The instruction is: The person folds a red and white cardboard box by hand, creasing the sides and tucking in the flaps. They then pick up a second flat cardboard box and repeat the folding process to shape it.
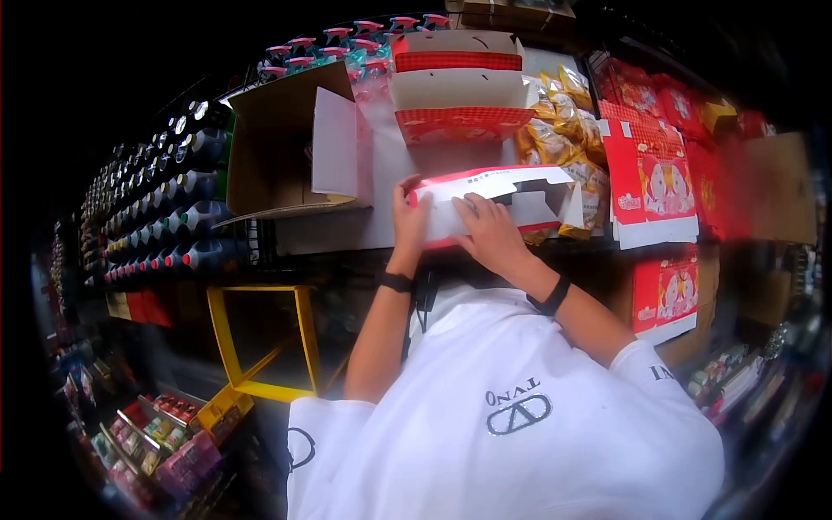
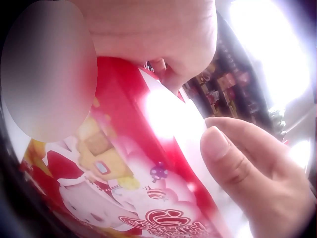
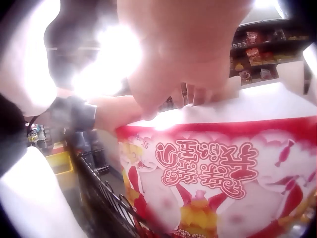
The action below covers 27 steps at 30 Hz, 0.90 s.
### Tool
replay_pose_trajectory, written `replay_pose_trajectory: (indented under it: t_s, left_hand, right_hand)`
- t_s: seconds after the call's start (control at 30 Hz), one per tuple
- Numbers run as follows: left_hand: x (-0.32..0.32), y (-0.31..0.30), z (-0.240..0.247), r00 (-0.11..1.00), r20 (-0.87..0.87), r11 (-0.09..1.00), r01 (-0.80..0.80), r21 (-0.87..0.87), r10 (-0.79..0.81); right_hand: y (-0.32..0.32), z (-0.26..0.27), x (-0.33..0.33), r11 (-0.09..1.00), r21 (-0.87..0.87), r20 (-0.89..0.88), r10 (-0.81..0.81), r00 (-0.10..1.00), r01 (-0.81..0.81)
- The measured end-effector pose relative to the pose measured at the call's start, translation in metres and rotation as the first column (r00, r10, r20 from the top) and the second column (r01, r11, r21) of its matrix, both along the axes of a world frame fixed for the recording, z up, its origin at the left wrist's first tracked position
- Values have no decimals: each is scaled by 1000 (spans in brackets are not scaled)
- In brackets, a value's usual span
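Observation:
A red and white gift carton lies on its side at the shelf edge, its right end unfolded with loose flaps. Cartoon figures and pink lettering cover its printed face. My left hand grips the carton's left end, fingers over the far edge. On the white top panel, my right hand rests its fingers, with the thumb by the near edge. From the left wrist, the right thumb and forefinger show against the white flap. The right wrist view has the fingers of the right hand bent over the panel's edge.
Two opened red cartons stand behind. An open brown box is at the left, gold packets at the right. Flat printed cartons hang further right. Dark bottles line the left shelf; a yellow frame stands below.

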<state>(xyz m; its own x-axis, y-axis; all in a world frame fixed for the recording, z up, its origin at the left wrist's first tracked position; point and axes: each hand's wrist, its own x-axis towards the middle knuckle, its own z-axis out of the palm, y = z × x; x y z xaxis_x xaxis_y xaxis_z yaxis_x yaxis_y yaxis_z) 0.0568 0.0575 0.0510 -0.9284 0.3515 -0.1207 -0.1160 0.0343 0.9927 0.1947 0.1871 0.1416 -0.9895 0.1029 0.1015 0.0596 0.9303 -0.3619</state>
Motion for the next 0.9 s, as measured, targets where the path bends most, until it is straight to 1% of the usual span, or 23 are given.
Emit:
replay_pose_trajectory:
  t_s: [0.2,0.3,0.4,0.5,0.53,0.7,0.9]
  left_hand:
    - [1,2,5,1000,23,1000,2,-3,-2]
    - [-1,1,2,1000,-9,1000,16,-25,-16]
    - [-3,2,2,999,-45,998,29,-63,-32]
    - [1,4,9,1000,22,999,9,-41,-8]
    - [2,4,9,1000,21,999,5,-47,-4]
    - [0,5,4,1000,-25,997,-13,-72,11]
    - [-2,6,-1,999,-40,997,-20,-71,17]
  right_hand:
    - [9,-4,-2,999,-33,-37,21,999,-23]
    - [12,-3,-2,998,-30,-35,52,998,-53]
    - [14,3,-2,997,-14,8,73,997,-73]
    - [16,2,-2,993,57,41,105,994,-107]
    - [17,2,-2,991,62,47,112,993,-115]
    - [19,8,-4,987,72,103,136,985,-144]
    - [19,10,-6,980,116,108,152,982,-164]
